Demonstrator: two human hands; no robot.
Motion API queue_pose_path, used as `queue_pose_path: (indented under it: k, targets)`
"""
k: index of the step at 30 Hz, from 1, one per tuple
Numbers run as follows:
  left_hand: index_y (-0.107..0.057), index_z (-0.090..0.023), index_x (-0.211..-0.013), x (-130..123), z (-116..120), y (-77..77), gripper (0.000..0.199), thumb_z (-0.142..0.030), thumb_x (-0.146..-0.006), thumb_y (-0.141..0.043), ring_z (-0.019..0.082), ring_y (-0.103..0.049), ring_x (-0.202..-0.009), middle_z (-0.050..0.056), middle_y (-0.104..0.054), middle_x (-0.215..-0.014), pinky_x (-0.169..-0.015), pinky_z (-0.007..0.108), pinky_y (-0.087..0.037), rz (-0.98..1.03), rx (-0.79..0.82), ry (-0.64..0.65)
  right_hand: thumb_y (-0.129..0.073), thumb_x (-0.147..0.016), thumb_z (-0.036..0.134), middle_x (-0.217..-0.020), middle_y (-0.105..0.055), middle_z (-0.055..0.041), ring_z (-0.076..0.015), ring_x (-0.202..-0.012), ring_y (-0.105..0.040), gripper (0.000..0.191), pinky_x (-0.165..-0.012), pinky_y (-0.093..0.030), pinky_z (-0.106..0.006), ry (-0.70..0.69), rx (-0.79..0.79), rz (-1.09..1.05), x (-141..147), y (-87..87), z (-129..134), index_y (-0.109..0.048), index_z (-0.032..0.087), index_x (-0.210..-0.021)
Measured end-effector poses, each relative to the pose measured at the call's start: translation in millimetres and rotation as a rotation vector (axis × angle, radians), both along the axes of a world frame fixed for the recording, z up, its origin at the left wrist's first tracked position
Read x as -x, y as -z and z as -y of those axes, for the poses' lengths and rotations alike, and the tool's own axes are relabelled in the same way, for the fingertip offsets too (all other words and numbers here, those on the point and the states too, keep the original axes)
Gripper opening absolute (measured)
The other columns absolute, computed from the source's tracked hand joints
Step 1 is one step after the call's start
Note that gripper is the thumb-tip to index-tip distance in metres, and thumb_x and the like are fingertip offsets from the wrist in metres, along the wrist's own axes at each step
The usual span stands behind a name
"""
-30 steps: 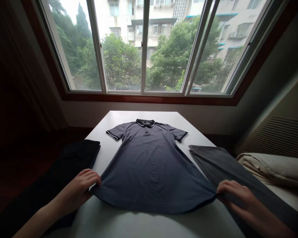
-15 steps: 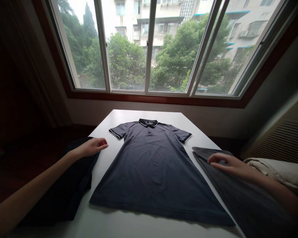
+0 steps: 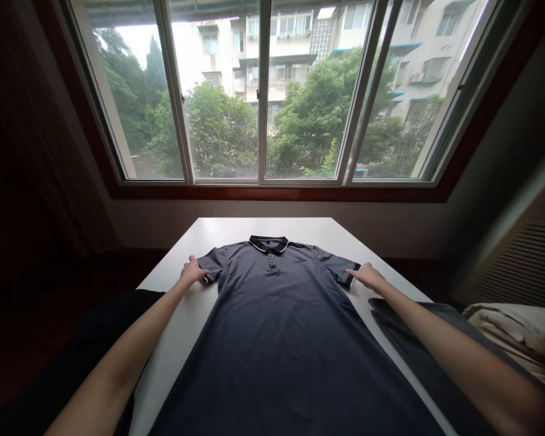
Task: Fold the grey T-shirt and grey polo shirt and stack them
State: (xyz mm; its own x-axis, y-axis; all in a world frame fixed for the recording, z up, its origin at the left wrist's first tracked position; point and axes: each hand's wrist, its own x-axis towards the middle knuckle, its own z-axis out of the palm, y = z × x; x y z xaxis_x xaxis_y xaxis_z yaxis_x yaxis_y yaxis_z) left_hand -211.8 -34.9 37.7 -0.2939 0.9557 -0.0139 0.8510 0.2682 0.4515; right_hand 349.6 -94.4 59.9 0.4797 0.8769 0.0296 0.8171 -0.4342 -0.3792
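Observation:
A dark grey-blue polo shirt point(image 3: 281, 327) lies spread face up on a white table point(image 3: 172, 345), its black collar with white piping toward the window. At the cuff of the sleeve on the left, my left hand point(image 3: 193, 271) pinches the fabric between thumb and fingers. My right hand point(image 3: 367, 276) grips the cuff of the opposite sleeve in the same way. Both sleeves stretch outward from the shoulders. The shirt's lower hem runs out of view at the bottom.
Dark folded cloth point(image 3: 104, 330) hangs over the table's left edge. Grey cloth point(image 3: 418, 339) lies along the right edge, beside a beige fabric bundle point(image 3: 513, 327). A wide window point(image 3: 261, 121) stands behind the table, and a slatted panel point(image 3: 522, 260) is at far right.
Both hands have moved forward and inward from beside the shirt and taken hold of its sleeve cuffs. The view has shifted slightly, so the shirt's hem has left the frame.

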Motion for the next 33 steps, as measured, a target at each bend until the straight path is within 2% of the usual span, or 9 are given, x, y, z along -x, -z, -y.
queue_pose_path:
  k: [4, 8, 14, 19, 22, 25, 28, 31, 33]
  targets:
    - [-0.042, -0.016, -0.137, 7, -15, 6.5, 0.067, -0.016, -0.075, -0.068, 0.031, -0.064, -0.104, 0.017, -0.064, -0.121, -0.078, 0.032, -0.048, -0.019, -0.025, 0.046, -0.058, -0.078, 0.028, -0.116, -0.062, -0.0229, -0.032, -0.106, -0.062, 0.055, -0.08, -0.05, -0.037, 0.017, 0.116, 0.084, 13, 17.5, -26, -0.049, 0.011, -0.129]
    - [-0.061, -0.017, -0.116, 25, -13, 9.8, 0.041, -0.012, -0.076, -0.063, 0.026, -0.062, -0.106, 0.01, -0.068, -0.113, -0.083, 0.028, -0.047, -0.052, -0.073, 0.058, -0.052, -0.081, 0.024, -0.123, -0.056, -0.0247, -0.0346, -0.11, -0.06, 0.051, -0.082, -0.049, -0.041, 0.037, 0.14, 0.113, 11, 24.7, -32, -0.05, 0.013, -0.131]
    - [-0.054, -0.013, -0.129, 29, -8, 15.4, 0.042, -0.018, -0.087, -0.054, 0.026, -0.058, -0.113, 0.016, -0.053, -0.131, -0.096, 0.03, -0.043, -0.106, -0.209, 0.041, -0.051, -0.086, 0.025, -0.13, -0.046, -0.0295, -0.0337, -0.105, -0.057, 0.049, -0.081, -0.045, -0.043, 0.065, 0.096, 0.126, 0, 25.1, -22, -0.05, 0.009, -0.132]
    - [-0.046, -0.009, -0.137, 15, -1, 6.6, 0.051, -0.025, -0.089, -0.054, 0.032, -0.049, -0.123, 0.02, -0.045, -0.134, -0.101, 0.036, -0.041, -0.172, -0.285, -0.017, -0.05, -0.089, 0.029, -0.126, -0.046, -0.027, -0.0371, -0.115, -0.05, 0.043, -0.089, -0.042, -0.047, 0.002, 0.024, 0.322, 8, 14.8, -18, -0.053, 0.007, -0.126]
    - [-0.056, -0.013, -0.124, 6, 17, -2.4, 0.04, -0.031, -0.089, -0.055, 0.032, -0.05, -0.119, 0.016, -0.053, -0.125, -0.098, 0.038, -0.042, -0.24, -0.335, 0.038, -0.048, -0.09, 0.033, -0.124, -0.049, -0.0229, -0.0355, -0.115, -0.05, 0.044, -0.091, -0.043, -0.044, -0.088, 0.006, 0.347, 23, 5.1, -11, -0.052, 0.011, -0.127]
    - [-0.065, -0.017, -0.097, -2, 49, -5.5, 0.025, -0.038, -0.089, -0.055, 0.026, -0.058, -0.103, 0.01, -0.064, -0.105, -0.087, 0.032, -0.045, -0.209, -0.242, 0.272, -0.049, -0.089, 0.035, -0.122, -0.052, -0.0179, -0.0283, -0.107, -0.056, 0.043, -0.09, -0.045, -0.036, -0.299, -0.009, 0.28, 41, 4.1, 12, -0.052, 0.015, -0.127]
    - [-0.067, -0.018, -0.085, -9, 83, -2.3, 0.032, -0.049, -0.086, -0.057, 0.025, -0.061, -0.094, 0.009, -0.066, -0.094, -0.08, 0.03, -0.045, -0.177, -0.168, 0.426, -0.05, -0.088, 0.036, -0.122, -0.054, -0.0147, -0.0246, -0.097, -0.059, 0.043, -0.084, -0.047, -0.033, -0.475, 0.003, 0.259, 51, 13.9, 41, -0.052, 0.018, -0.128]
    - [-0.068, -0.017, -0.086, -18, 102, -0.5, 0.039, -0.055, -0.081, -0.06, 0.027, -0.061, -0.094, 0.009, -0.067, -0.093, -0.079, 0.031, -0.045, -0.156, -0.121, 0.404, -0.052, -0.087, 0.035, -0.118, -0.055, -0.0145, -0.0251, -0.098, -0.06, 0.041, -0.084, -0.047, -0.034, -0.455, 0.024, 0.236, 48, 23.7, 59, -0.055, 0.017, -0.124]
    - [-0.07, -0.017, -0.085, -25, 105, -2.0, 0.036, -0.052, -0.081, -0.061, 0.028, -0.06, -0.098, 0.01, -0.068, -0.096, -0.081, 0.031, -0.045, -0.14, -0.077, 0.382, -0.051, -0.088, 0.032, -0.11, -0.059, -0.0136, -0.0235, -0.099, -0.06, 0.037, -0.085, -0.047, -0.032, -0.402, 0.021, 0.125, 42, 25.8, 61, -0.057, 0.015, -0.12]
